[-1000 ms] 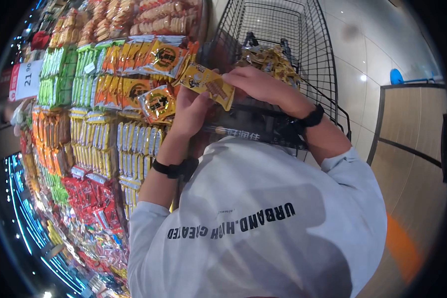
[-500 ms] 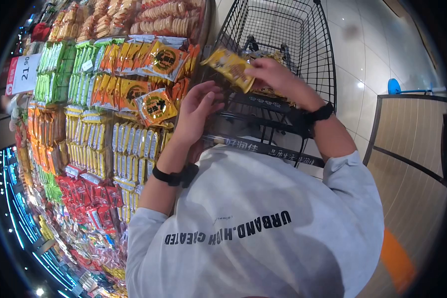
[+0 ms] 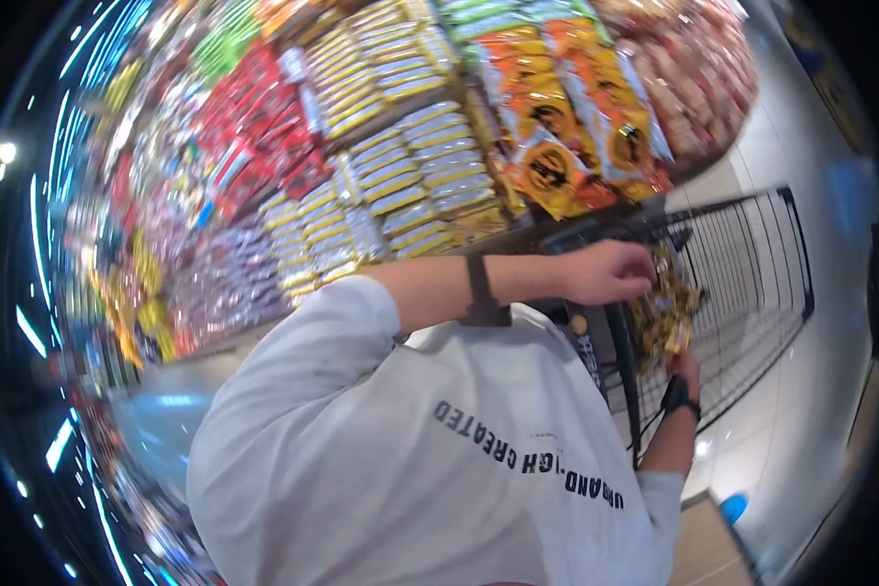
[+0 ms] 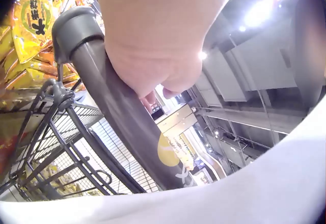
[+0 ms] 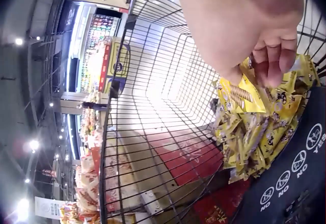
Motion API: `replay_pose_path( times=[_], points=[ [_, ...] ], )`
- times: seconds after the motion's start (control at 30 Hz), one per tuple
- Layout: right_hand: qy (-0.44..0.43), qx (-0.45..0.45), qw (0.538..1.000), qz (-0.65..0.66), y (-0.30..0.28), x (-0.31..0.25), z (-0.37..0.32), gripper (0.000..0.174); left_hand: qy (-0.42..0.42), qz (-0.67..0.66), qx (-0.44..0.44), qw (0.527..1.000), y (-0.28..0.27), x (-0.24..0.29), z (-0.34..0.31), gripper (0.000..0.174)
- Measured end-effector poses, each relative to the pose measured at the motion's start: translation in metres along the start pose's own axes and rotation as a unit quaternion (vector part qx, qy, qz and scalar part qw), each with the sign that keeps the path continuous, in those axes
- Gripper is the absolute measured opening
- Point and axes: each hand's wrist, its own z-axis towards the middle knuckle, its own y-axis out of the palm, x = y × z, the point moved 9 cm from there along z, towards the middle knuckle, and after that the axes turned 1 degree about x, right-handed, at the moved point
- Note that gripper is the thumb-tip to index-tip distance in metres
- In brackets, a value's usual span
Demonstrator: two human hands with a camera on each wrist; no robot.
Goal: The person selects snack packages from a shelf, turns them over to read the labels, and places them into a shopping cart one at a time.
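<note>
My right hand [image 5: 254, 40] is down inside the shopping cart, thumb and fingers pinching a yellow snack packet [image 5: 239, 96]. Beneath it lies a pile of similar yellow packets [image 5: 254, 142]; in the head view the pile [image 3: 666, 308] sits at the cart's near end. My left hand [image 3: 610, 272] holds nothing and hovers by the cart, its fingers loosely bent. In the left wrist view that hand [image 4: 158, 71] is close beside the dark cart handle [image 4: 114, 99].
The black wire cart [image 3: 752, 293] stands beside a snack display. Orange packets [image 3: 547, 166], silver-and-yellow wrapped rows [image 3: 425, 166] and red packets [image 3: 264, 127] fill the display. Pale tiled floor [image 3: 781, 410] runs past the cart's far side.
My right hand has carried the yellow packet from near the left hand down into the cart. The left hand has come away from the packet, and the head view has swung round.
</note>
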Motion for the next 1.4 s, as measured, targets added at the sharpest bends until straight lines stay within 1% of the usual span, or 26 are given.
replay_pose_path(
  times=[0.03,0.07,0.1,0.13,0.17,0.2,0.27,0.3,0.37,0.4,0.47,0.5,0.53,0.6,0.63,0.77,0.83,0.87,0.93,1.0,1.07,1.1,1.2,1.27,1.33,1.4],
  points=[
    [-0.008,-0.092,0.985,-0.148,0.004,-0.001,-0.015,0.028,0.007,-0.002,0.006,1.000,-0.001,-0.001,0.001,0.028],
    [-0.026,-0.083,0.986,-0.142,0.006,0.004,-0.032,0.034,0.015,-0.005,0.003,1.000,0.002,-0.003,0.000,0.028],
    [-0.014,-0.089,0.981,-0.171,0.006,0.009,-0.033,0.034,0.017,-0.006,-0.001,1.000,0.001,0.000,-0.001,0.027],
    [0.024,-0.051,0.987,-0.149,0.012,0.015,-0.047,0.027,0.017,-0.005,0.012,1.000,-0.002,0.004,-0.003,0.027],
    [0.012,-0.016,0.989,-0.146,0.017,0.013,-0.057,0.023,0.006,0.004,0.006,1.000,-0.002,0.006,-0.004,0.027],
    [0.025,-0.027,0.986,-0.163,0.014,0.019,-0.049,0.022,-0.005,0.013,-0.002,1.000,-0.001,0.006,-0.005,0.027],
    [0.050,-0.032,0.991,-0.119,0.004,0.034,-0.026,0.019,0.011,0.008,0.013,1.000,-0.001,0.005,-0.005,0.027],
    [0.046,-0.037,0.990,-0.127,0.005,0.028,-0.025,0.019,0.015,0.016,0.007,1.000,0.000,0.006,-0.005,0.027],
    [0.100,-0.057,0.987,-0.108,0.020,0.033,-0.032,0.017,0.026,0.012,0.001,1.000,0.002,0.007,-0.007,0.027],
    [0.096,-0.061,0.987,-0.113,0.029,0.033,-0.037,0.017,0.029,0.014,0.007,0.999,0.001,0.006,-0.008,0.027],
    [0.056,-0.008,0.998,-0.035,0.037,0.023,-0.049,0.020,0.042,0.026,-0.010,0.999,0.003,0.011,-0.008,0.026],
    [0.059,-0.052,0.995,-0.057,0.045,0.021,-0.051,0.027,0.043,0.021,-0.009,0.999,0.003,0.013,-0.009,0.025],
    [0.052,-0.053,0.996,-0.058,0.051,0.015,-0.053,0.027,0.050,0.022,-0.008,0.998,0.001,0.016,-0.009,0.025],
    [0.040,-0.014,0.997,-0.071,0.054,0.010,-0.060,0.030,0.063,-0.013,0.000,0.998,-0.003,0.019,-0.011,0.026],
    [0.043,-0.063,0.995,-0.058,0.064,0.008,-0.066,0.030,0.063,-0.035,0.006,0.997,-0.006,0.019,-0.012,0.027],
    [-0.001,-0.059,0.994,-0.097,0.075,-0.012,-0.086,0.028,0.049,-0.069,0.004,0.996,-0.022,0.025,-0.023,0.028],
    [-0.014,-0.046,0.995,-0.092,0.079,-0.021,-0.099,0.027,0.052,-0.050,0.044,0.996,-0.048,0.036,-0.038,0.026],
    [-0.021,-0.040,0.995,-0.090,0.079,-0.026,-0.102,0.026,0.069,-0.101,0.057,0.991,-0.061,0.038,-0.045,0.023],
    [-0.027,-0.038,0.996,-0.081,0.080,-0.033,-0.110,0.025,0.084,-0.110,0.100,0.985,-0.096,0.036,-0.058,0.021],
    [-0.033,-0.035,0.996,-0.071,0.073,-0.040,-0.111,0.025,0.057,-0.088,0.160,0.982,-0.141,0.040,-0.076,0.022],
    [-0.035,-0.067,0.995,-0.072,0.069,-0.045,-0.111,0.029,0.080,-0.006,0.241,0.967,-0.196,0.029,-0.089,0.021],
    [-0.039,-0.065,0.995,-0.070,0.072,-0.048,-0.119,0.029,0.064,0.031,0.287,0.955,-0.224,0.028,-0.099,0.021],
    [-0.060,-0.030,0.995,-0.077,0.075,-0.064,-0.144,0.036,0.018,0.162,0.412,0.896,-0.314,0.029,-0.127,0.020],
    [-0.078,-0.014,0.994,-0.079,0.075,-0.072,-0.161,0.041,0.080,0.299,0.476,0.823,-0.377,0.033,-0.142,0.022],
    [-0.093,-0.012,0.993,-0.078,0.077,-0.077,-0.178,0.043,0.087,0.395,0.519,0.753,-0.428,0.037,-0.157,0.021],
    [-0.100,-0.015,0.994,-0.049,0.075,-0.080,-0.186,0.043,0.019,0.443,0.533,0.721,-0.483,0.020,-0.162,0.027]
  ],
)
